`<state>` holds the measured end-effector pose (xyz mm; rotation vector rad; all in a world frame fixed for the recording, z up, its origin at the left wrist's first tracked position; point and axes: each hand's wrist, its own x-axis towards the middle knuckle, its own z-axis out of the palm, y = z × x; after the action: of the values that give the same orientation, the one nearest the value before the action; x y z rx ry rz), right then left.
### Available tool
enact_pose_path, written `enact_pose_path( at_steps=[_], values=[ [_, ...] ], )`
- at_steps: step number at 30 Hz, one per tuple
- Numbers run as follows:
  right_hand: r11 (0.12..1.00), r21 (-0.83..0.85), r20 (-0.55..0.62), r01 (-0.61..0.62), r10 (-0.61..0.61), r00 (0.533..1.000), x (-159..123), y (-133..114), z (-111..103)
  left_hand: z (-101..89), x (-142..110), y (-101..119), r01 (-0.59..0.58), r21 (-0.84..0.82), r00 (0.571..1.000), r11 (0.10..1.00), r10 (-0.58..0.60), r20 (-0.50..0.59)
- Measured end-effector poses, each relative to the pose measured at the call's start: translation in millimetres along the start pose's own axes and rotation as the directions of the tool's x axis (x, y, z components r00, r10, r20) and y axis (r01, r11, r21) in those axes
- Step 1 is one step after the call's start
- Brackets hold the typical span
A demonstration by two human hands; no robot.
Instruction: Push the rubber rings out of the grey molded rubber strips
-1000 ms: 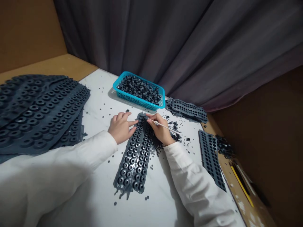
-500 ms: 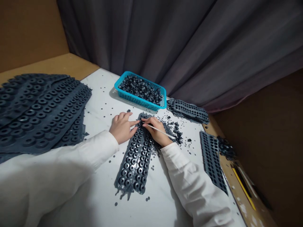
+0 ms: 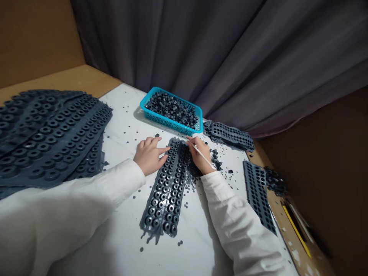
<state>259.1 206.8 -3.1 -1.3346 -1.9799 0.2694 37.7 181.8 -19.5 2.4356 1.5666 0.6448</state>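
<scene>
A dark grey rubber sheet of moulded rings [image 3: 162,191] lies lengthwise before me on the white tabletop. My left hand [image 3: 150,156] rests beside its upper left edge, fingers spread, the index fingertip touching the sheet's rim. Near the upper right edge, my right hand [image 3: 199,155] is closed around a thin white stick [image 3: 203,156], whose back end points down and right. The stick's front tip is partly hidden by the fingers. Small black discs [image 3: 189,178] are scattered beneath and beside the right hand.
A blue basket [image 3: 169,124] of small black rubber pieces stands behind the sheet. Stacked ring sheets [image 3: 46,142] fill the left side. Perforated sheets [image 3: 230,134] lie at back right, another perforated sheet [image 3: 258,193] at right. A yellow-handled tool [image 3: 297,232] lies on the brown board.
My right hand has moved right with the white stick, from the upper middle of the ring sheet to its right edge. My left hand has stayed nearly in place.
</scene>
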Motion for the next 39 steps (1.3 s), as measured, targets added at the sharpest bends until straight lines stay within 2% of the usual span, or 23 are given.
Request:
enact_pose_path(
  at_steps=[3,7,9,12,16,20,23,27,30,32,37,39],
  values=[
    [0.988,0.131,-0.054,-0.081,0.089,0.995,-3,-6,-5,0.4,0,0,-0.002,0.005,1.000,1.000,0.002,-0.003],
    [0.927,0.354,0.073,-0.124,0.105,0.992,-6,-16,3,1.3,0,0,-0.004,0.013,1.000,1.000,0.004,-0.006],
    [0.907,0.395,0.126,-0.144,0.102,0.987,-7,-18,10,1.2,0,-1,-0.007,0.016,1.000,1.000,0.007,-0.008],
    [0.904,0.403,0.146,-0.146,0.094,0.985,-6,-17,18,0.7,0,0,-0.010,0.017,1.000,1.000,0.010,-0.007],
    [0.930,0.356,0.148,-0.087,0.035,0.988,-6,-11,21,0.0,0,0,-0.007,0.017,1.000,1.000,0.007,-0.003],
    [0.978,0.195,0.143,0.071,-0.100,0.985,-2,-8,20,0.2,0,0,-0.005,0.019,1.000,1.000,0.005,-0.002],
    [0.982,0.071,0.175,0.176,-0.186,0.967,2,-7,21,1.0,0,0,0.000,0.020,1.000,1.000,0.000,-0.006],
    [0.973,-0.050,0.183,0.226,-0.213,0.960,7,0,25,0.7,0,1,0.001,0.021,1.000,1.000,-0.001,-0.011],
    [0.979,-0.091,0.085,0.184,-0.177,0.981,9,6,23,0.0,0,1,-0.002,0.020,1.000,1.000,0.002,-0.009],
    [0.989,-0.059,0.027,0.135,-0.134,0.991,9,7,20,-0.1,0,1,-0.004,0.017,1.000,1.000,0.004,-0.007],
    [0.967,0.253,0.060,-0.019,0.004,0.998,7,1,18,0.7,0,0,0.000,0.012,1.000,1.000,0.000,-0.004],
    [0.946,0.320,0.097,-0.057,0.027,0.995,7,-1,21,0.7,0,1,0.000,0.012,1.000,1.000,0.000,-0.002]
  ],
)
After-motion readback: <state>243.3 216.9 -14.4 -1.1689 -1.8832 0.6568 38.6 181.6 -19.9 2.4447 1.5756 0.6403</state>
